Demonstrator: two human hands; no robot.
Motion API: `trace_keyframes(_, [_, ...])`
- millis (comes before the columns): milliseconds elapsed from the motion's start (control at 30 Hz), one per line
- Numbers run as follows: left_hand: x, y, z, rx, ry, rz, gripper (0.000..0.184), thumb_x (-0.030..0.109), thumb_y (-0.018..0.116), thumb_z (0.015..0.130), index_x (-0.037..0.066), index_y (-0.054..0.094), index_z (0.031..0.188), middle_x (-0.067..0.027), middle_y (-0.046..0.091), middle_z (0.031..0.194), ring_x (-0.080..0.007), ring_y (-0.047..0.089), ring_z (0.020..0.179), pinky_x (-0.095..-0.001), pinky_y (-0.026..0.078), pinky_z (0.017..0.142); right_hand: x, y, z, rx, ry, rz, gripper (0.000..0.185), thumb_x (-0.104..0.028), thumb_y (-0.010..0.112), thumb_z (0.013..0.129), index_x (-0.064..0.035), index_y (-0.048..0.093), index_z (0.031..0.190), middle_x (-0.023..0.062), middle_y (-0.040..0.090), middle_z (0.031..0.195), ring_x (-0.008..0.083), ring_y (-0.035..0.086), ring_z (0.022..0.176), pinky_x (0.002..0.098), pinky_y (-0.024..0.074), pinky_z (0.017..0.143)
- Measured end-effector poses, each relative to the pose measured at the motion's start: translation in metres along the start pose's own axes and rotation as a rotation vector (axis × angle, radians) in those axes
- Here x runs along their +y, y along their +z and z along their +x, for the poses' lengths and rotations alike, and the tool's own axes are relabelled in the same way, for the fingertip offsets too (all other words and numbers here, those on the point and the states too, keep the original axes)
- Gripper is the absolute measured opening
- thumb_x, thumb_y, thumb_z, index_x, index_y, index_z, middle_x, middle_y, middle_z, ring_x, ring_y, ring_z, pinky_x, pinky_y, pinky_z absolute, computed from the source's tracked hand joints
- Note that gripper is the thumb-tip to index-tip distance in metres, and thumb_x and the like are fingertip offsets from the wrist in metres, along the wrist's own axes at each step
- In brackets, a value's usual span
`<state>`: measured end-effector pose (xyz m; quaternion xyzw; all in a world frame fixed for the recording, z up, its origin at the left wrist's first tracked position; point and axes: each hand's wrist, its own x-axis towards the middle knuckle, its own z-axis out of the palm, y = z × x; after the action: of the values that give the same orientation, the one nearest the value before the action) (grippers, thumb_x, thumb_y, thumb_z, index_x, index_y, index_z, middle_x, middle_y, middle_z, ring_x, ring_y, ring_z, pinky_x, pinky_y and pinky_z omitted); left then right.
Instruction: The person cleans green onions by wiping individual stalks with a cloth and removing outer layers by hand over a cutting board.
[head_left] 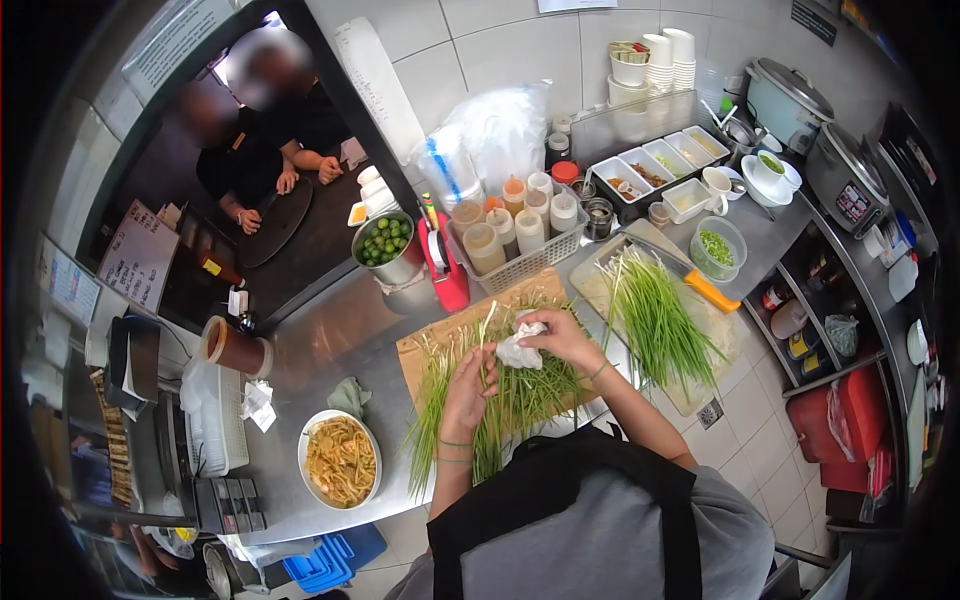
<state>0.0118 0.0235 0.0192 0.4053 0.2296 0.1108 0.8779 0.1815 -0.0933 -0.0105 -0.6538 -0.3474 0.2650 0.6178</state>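
Note:
My left hand (468,388) is closed around spring onions, their pale root ends rising above the fingers. Close by on the right, my right hand (562,340) grips a crumpled white paper towel (516,352) beside those stalks. Beneath both hands, a loose spread of spring onions (428,400) lies over a brown cardboard sheet (540,288), tops hanging past the counter's front edge. To the right, a neater bundle of spring onions (655,320) rests on a pale cutting board (592,282), with a yellow-handled knife (712,291) next to it.
Behind the cardboard stands a basket (520,268) of squeeze bottles, beside a pot of green limes (385,240). A bowl of noodles (340,460) sits left. Chopped greens fill a tub (718,250) at right. Two people are beyond the pass window.

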Motion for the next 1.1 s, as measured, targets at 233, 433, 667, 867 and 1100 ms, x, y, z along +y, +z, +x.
trace_keyframes(233, [-0.001, -0.007, 0.028, 0.038, 0.05, -0.055, 0.023, 0.022, 0.046, 0.093, 0.01, 0.053, 0.111, 0.0005, 0.052, 0.094, -0.0129, 0.05, 0.086, -0.0332, 0.045, 0.071, -0.01, 0.013, 0.004, 0.11, -0.138, -0.139, 0.017, -0.009, 0.07, 0.072, -0.0006, 0.057, 0.079, 0.0035, 0.055, 0.072, 0.01, 0.051, 0.063, 0.0253, 0.0411, 0.057])
trace_keyframes(433, [-0.008, -0.003, 0.053, 0.125, 0.061, -0.087, 0.026, 0.02, 0.047, 0.092, 0.012, 0.053, 0.116, -0.0017, 0.054, 0.11, -0.0163, 0.05, 0.097, -0.0405, 0.041, 0.082, -0.019, 0.042, 0.006, -0.071, -0.152, 0.02, 0.02, -0.008, 0.07, 0.068, -0.0022, 0.057, 0.083, 0.0069, 0.059, 0.074, 0.0162, 0.057, 0.07, 0.03, 0.0456, 0.065])
trace_keyframes(667, [0.009, 0.028, 0.041, 0.267, 0.266, -0.045, 0.025, 0.016, 0.05, 0.091, 0.001, 0.055, 0.11, -0.0062, 0.057, 0.107, -0.0152, 0.051, 0.1, -0.0301, 0.038, 0.088, -0.047, 0.049, 0.005, 0.057, -0.192, -0.089, 0.013, -0.003, 0.068, 0.068, -0.0027, 0.058, 0.078, 0.0071, 0.059, 0.072, 0.0123, 0.056, 0.066, 0.028, 0.046, 0.061])
trace_keyframes(867, [0.044, 0.003, 0.036, 0.415, 0.604, 0.084, 0.025, 0.015, 0.05, 0.091, 0.005, 0.054, 0.113, -0.0041, 0.057, 0.107, -0.0126, 0.048, 0.108, -0.034, 0.038, 0.089, -0.052, 0.03, -0.014, -0.051, -0.25, -0.266, 0.013, -0.006, 0.068, 0.065, -0.0039, 0.06, 0.075, 0.014, 0.062, 0.075, 0.0285, 0.062, 0.072, 0.0338, 0.0473, 0.065])
trace_keyframes(1100, [0.101, -0.027, 0.007, 0.24, 0.733, -0.287, 0.018, 0.015, 0.051, 0.091, 0.004, 0.053, 0.105, -0.0063, 0.058, 0.1, -0.0192, 0.052, 0.105, -0.0391, 0.041, 0.092, -0.008, -0.001, -0.026, -0.234, -0.153, -0.234, 0.015, -0.008, 0.072, 0.068, -0.0039, 0.06, 0.076, 0.0068, 0.062, 0.074, 0.0168, 0.06, 0.069, 0.028, 0.0456, 0.064])
